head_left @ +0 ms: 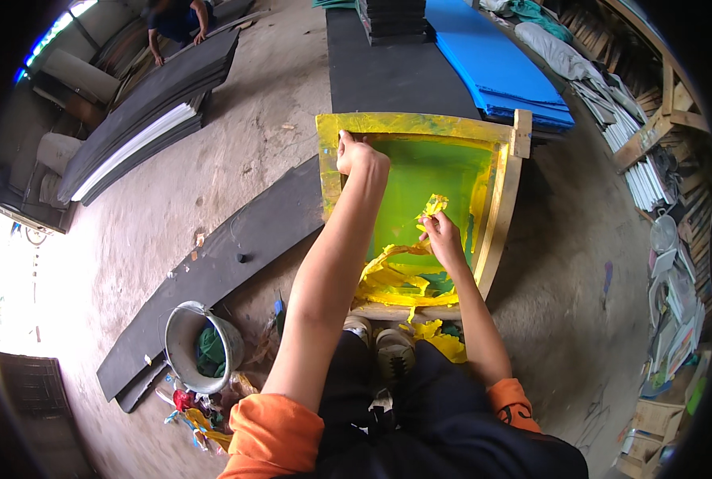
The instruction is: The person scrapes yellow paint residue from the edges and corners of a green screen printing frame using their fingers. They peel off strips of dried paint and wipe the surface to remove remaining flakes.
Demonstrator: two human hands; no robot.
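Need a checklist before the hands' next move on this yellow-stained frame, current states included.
1. Left hand at the frame's upper-left corner: ok; grip firmness cannot tell.
2. Right hand grip on yellow scrap: ok, pinched.
3. Green panel clear of yellow material: not ok, heaped along the near end.
4. Bucket apart from frame: ok, off to the left.
5. Footing clear: not ok, yellow pieces beside the shoes.
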